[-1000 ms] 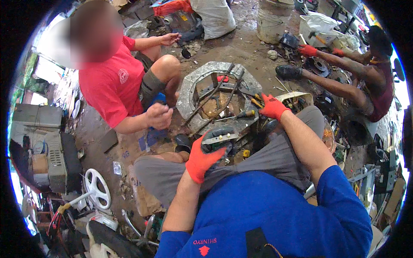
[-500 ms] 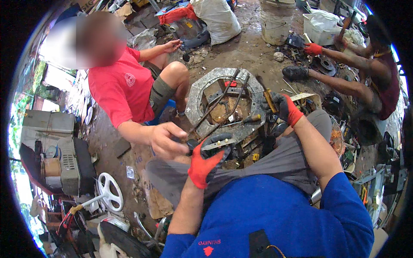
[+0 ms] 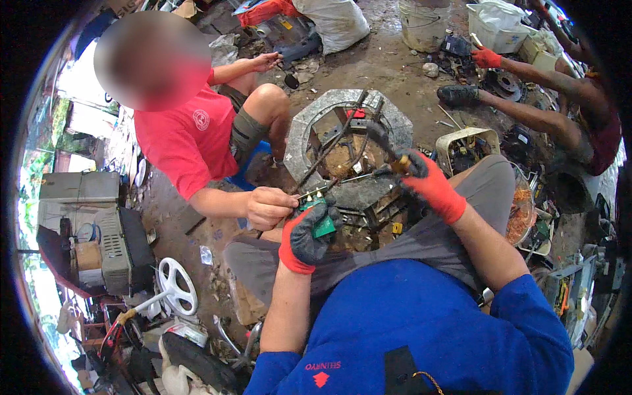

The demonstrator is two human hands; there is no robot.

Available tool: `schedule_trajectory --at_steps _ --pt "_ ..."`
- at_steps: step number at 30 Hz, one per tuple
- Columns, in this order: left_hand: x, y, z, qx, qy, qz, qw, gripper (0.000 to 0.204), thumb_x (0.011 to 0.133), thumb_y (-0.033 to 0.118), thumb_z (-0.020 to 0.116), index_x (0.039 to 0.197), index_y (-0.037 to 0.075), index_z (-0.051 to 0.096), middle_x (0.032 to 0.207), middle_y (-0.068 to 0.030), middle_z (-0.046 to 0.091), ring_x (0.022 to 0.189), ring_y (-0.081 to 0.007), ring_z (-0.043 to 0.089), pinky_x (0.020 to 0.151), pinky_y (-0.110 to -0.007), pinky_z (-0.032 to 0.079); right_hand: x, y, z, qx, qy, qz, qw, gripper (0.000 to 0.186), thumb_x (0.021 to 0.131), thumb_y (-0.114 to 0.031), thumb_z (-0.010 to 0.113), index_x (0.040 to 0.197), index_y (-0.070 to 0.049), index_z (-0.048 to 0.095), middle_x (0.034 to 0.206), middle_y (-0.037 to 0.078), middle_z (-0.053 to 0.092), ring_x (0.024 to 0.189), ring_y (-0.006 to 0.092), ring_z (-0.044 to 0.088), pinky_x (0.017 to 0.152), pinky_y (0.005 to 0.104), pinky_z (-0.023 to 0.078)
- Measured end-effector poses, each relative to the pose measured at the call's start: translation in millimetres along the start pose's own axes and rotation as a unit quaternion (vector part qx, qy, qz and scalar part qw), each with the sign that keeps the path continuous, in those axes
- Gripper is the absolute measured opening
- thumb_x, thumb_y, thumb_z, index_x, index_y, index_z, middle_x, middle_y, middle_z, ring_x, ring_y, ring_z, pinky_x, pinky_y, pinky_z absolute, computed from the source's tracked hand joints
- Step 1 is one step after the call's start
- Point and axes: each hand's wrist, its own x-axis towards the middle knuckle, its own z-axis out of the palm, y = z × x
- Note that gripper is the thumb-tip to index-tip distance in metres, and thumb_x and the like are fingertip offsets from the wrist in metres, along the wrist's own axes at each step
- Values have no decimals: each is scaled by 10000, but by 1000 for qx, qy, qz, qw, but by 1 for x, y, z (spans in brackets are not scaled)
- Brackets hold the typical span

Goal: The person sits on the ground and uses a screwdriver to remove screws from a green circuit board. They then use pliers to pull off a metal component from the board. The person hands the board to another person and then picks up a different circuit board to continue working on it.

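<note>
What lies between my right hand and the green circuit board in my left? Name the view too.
In the head view, the near side of the grey octagonal frame shows between your right hand and the circuit board.

Grips with gloved left hand [image 3: 308, 238] just off the near left side of the octagonal ring [image 3: 301, 135]; clenches gloved right hand [image 3: 432, 186] by the ring's near right side, slanting bare right forearm [image 3: 490, 243] inward toward it.

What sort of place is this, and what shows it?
Probably a scrap yard or dismantling workshop: the gloved left hand holds a green circuit board, with a white spoked wheel and a bulging white sack nearby.
</note>
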Motion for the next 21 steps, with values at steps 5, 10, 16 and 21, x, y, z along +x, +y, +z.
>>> schedule_trajectory --at_steps 5,10,16,21 --pt "-1 -8 -33 -57 6 -27 998 279 937 47 584 1183 -85 599 1012 -129 685 909 -239 675 799 -363 585 -9 0 21 -317 -8 -175 932 504 804 -151 729 1294 -109 619 1094 190 678 1042 358 644 886 411 513" --pt "1 -23 -39 -110 11 -38 993 275 927 16 572 1190 -59 601 1060 -133 681 949 -252 669 837 -369 578 -8 16 16 -386 -92 -184 900 549 788 -174 731 1317 -110 601 1041 157 694 981 344 659 870 431 528" --pt "7 -29 -58 -142 -10 -41 989 288 926 4 565 1210 -33 594 1131 -130 662 1015 -246 653 875 -375 562 -5 18 23 -460 -142 -232 845 604 773 -172 729 1348 -99 560 1087 159 663 1059 352 613 983 448 475" --pt "5 -32 -59 -113 -19 -20 993 290 902 -8 586 1190 -22 616 1096 -130 691 972 -241 683 844 -375 580 -5 13 26 -476 -162 -228 834 589 788 -150 721 1350 -93 553 1111 167 651 1109 371 583 1038 472 435"
